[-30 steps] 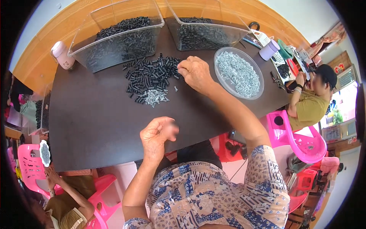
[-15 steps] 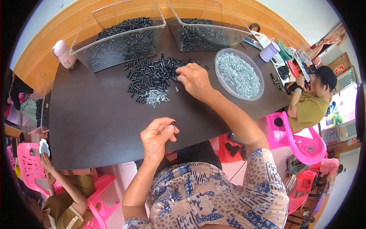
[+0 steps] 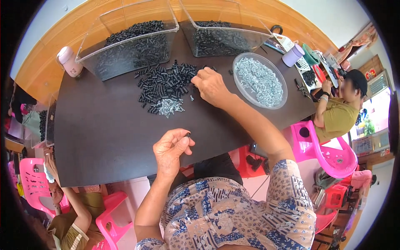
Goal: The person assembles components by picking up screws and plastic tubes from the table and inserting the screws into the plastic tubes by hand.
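My left hand (image 3: 171,151) hovers over the near edge of the table, thumb and finger pinched on a small black part (image 3: 187,134) that barely shows. Farther off, my right hand (image 3: 211,86) reaches to the right side of a heap of small black ribbed tube-like parts (image 3: 166,83). Its fingers are drawn together, and whatever they hold is hidden. Against the near side of that heap lies a little pile of small silver metal pieces (image 3: 168,107). A single silver piece (image 3: 192,98) lies apart, close to my right hand.
Two clear plastic bins (image 3: 137,53) (image 3: 221,41) of black parts stand at the back. A round clear tray (image 3: 260,81) of silver pieces sits right. A pink bottle (image 3: 69,61) and purple cup (image 3: 293,56) flank them. People sit at right (image 3: 339,108) and lower left (image 3: 79,208).
My right hand stays by the heap with only a slight shift of its fingers. My left hand keeps its pinch. The person at lower left has moved a hand and the whitish thing in it.
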`<state>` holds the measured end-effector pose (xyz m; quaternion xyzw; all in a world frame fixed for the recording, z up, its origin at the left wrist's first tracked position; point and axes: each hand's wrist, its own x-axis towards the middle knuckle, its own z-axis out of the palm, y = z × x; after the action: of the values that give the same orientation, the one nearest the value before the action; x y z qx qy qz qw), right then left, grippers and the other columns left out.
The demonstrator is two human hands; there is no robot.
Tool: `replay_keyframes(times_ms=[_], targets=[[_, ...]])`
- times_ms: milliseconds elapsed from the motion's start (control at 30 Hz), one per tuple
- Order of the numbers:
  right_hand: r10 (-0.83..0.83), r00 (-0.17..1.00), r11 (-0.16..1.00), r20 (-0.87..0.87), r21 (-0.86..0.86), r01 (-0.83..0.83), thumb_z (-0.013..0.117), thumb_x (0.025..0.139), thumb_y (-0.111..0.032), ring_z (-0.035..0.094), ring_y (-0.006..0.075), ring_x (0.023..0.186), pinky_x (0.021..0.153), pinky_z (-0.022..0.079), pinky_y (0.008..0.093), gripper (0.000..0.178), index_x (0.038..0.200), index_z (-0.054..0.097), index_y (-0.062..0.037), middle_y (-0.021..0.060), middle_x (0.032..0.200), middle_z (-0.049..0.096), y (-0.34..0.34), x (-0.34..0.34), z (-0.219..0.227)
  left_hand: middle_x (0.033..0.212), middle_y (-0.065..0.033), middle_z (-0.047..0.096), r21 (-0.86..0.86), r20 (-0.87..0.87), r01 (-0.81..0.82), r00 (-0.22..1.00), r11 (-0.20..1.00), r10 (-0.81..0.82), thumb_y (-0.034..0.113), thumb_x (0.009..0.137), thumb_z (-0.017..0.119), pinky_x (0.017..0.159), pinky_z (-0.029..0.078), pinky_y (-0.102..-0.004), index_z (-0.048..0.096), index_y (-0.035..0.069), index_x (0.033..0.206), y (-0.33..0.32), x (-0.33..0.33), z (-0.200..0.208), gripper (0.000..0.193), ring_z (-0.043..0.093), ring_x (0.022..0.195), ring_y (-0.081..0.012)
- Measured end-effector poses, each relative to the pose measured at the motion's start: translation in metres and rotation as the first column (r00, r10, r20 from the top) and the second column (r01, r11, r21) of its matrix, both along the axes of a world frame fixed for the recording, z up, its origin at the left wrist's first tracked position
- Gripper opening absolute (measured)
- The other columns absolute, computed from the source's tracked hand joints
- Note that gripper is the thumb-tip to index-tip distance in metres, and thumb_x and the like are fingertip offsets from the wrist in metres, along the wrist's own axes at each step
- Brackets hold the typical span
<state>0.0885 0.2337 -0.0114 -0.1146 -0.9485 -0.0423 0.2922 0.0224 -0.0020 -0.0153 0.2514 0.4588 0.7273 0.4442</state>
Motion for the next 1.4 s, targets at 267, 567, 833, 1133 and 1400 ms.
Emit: replay_keyframes(times_ms=[267, 567, 833, 1133, 1400], targets=[[-0.021, 1.0, 1.0, 0.005, 0.017, 0.021, 0.058, 0.069, -0.001, 0.051, 0.0279, 0.076, 0.067, 0.043, 0.0378, 0.009, 0.077, 0.058, -0.005, 0.0096, 0.075, 0.05, -0.004, 0.002, -0.001, 0.076, -0.0114, 0.064, 0.01, -0.01, -0.015, 1.0, 1.0, 0.015, 0.005, 0.082, 0.064, 0.052, 0.045, -0.0205, 0.061, -0.004, 0.093, 0.0, 0.0, 0.0, 0.015, 0.055, 0.055, -0.0108], [-0.058, 0.982, 0.652, -0.18, -0.752, -0.099, 0.059, 0.081, -0.005, 0.057, 0.0086, 0.074, 0.064, 0.044, 0.024, 0.01, 0.09, 0.063, -0.0025, 0.0018, 0.085, 0.063, -0.03, 0.035, 0.02, 0.076, -0.0117, 0.064, 0.018, 0.013, -0.018, 1.0, 1.0, 0.018, 0.003, 0.083, 0.062, 0.052, 0.045, -0.0204, 0.061, -0.004, 0.093, 0.0, 0.001, 0.003, 0.013, 0.055, 0.055, -0.011], [0.034, 0.974, -0.011, -0.224, -0.974, -0.224, 0.06, 0.085, -0.007, 0.057, 0.0074, 0.07, 0.063, 0.047, 0.0208, 0.013, 0.096, 0.064, -0.0017, 0.0044, 0.082, 0.065, -0.079, 0.045, 0.039, 0.078, -0.0108, 0.064, -0.032, 0.013, -0.024, 1.0, 0.999, 0.025, 0.006, 0.082, 0.065, 0.056, 0.047, -0.0209, 0.062, -0.004, 0.097, 0.0, -0.001, 0.008, 0.018, 0.057, 0.061, -0.0114], [-0.021, 0.953, 0.004, -0.302, -0.953, -0.302, 0.063, 0.082, -0.003, 0.058, 0.0098, 0.08, 0.073, 0.047, 0.0227, 0.015, 0.096, 0.065, 0.0013, 0.0045, 0.09, 0.064, -0.113, 0.047, 0.033, 0.078, -0.0095, 0.064, -0.037, 0.054, -0.035, 0.998, 0.999, 0.037, 0.005, 0.081, 0.065, 0.058, 0.047, -0.0213, 0.063, -0.004, 0.096, -0.008, 0.001, 0.011, 0.017, 0.055, 0.06, -0.0107], [-0.116, 0.912, -0.056, -0.395, -0.914, -0.403, 0.062, 0.083, -0.003, 0.058, 0.0064, 0.075, 0.07, 0.048, 0.0211, 0.014, 0.096, 0.065, 0.0016, 0.0032, 0.083, 0.065, -0.133, 0.043, 0.031, 0.078, -0.0104, 0.065, -0.06, 0.053, -0.053, 0.997, 0.997, 0.056, 0.003, 0.082, 0.063, 0.056, 0.047, -0.0213, 0.063, -0.004, 0.097, -0.014, 0.007, 0.012, 0.017, 0.056, 0.059, -0.011]])
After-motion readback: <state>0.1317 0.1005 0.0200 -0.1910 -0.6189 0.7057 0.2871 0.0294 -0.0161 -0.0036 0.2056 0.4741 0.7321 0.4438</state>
